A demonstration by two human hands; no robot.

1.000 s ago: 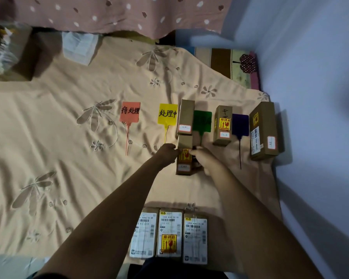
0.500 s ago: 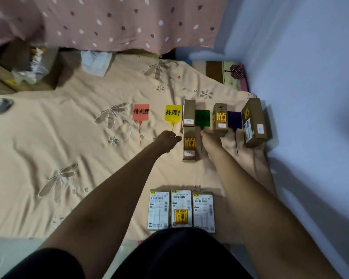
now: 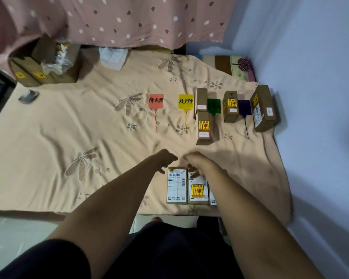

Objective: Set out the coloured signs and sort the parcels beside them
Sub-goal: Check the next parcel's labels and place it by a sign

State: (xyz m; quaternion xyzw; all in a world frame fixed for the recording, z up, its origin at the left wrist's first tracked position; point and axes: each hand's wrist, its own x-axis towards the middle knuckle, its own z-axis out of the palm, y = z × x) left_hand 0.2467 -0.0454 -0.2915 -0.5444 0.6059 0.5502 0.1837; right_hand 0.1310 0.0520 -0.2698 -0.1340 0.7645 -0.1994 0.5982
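Observation:
Four coloured signs lie in a row on the beige cloth: red sign point(image 3: 156, 101), yellow sign point(image 3: 185, 101), green sign point(image 3: 214, 105) and purple sign point(image 3: 244, 107). Two brown parcels, one behind point(image 3: 201, 99) and one in front point(image 3: 204, 127), lie between yellow and green. Another parcel point(image 3: 231, 106) lies between green and purple, and a bigger parcel point(image 3: 262, 107) is right of purple. Three labelled parcels point(image 3: 176, 185) sit at the near edge. My left hand point(image 3: 165, 160) and my right hand point(image 3: 195, 164) hover over their far ends, fingers apart, holding nothing.
An open cardboard box point(image 3: 44, 67) with plastic wrap stands at the far left. A white packet point(image 3: 113, 57) lies at the back under a pink spotted curtain point(image 3: 129, 19). A small dark object point(image 3: 28, 96) lies left. The blue wall point(image 3: 320, 97) borders the right side.
Both hands let go of the front parcel between the yellow and green signs and drew back toward me, now over the three near parcels.

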